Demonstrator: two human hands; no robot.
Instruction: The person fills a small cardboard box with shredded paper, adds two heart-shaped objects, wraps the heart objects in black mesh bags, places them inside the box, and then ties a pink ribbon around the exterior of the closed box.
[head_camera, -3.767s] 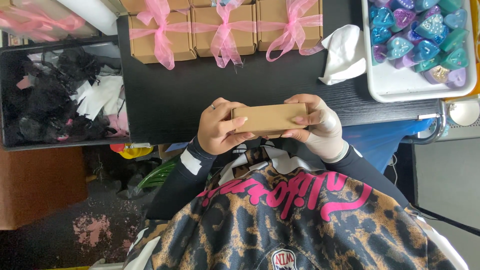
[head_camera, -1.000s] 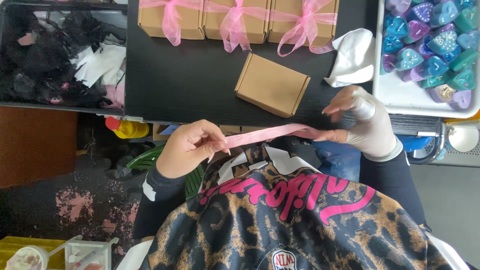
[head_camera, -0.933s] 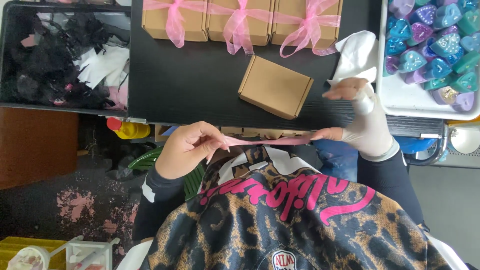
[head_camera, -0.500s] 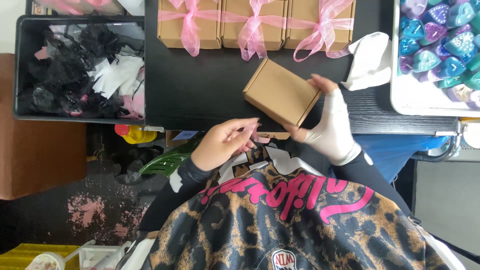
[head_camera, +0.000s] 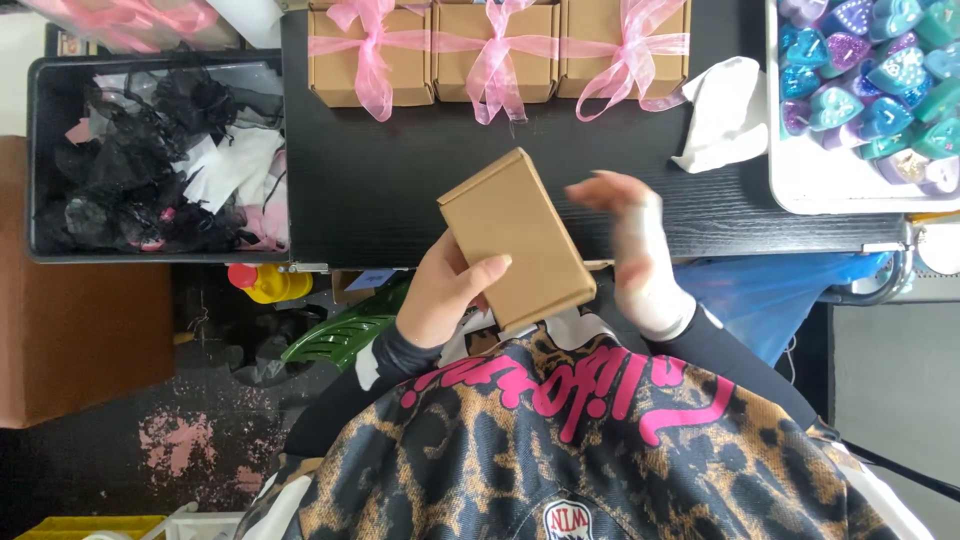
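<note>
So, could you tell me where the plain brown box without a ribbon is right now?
In the head view, the plain brown box is at centre, held in the left hand over the black table's near edge, beside the right hand.

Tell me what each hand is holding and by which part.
Left hand grips the plain brown cardboard box by its near-left edge, thumb on top. Right hand, blurred, holds nothing.
</note>
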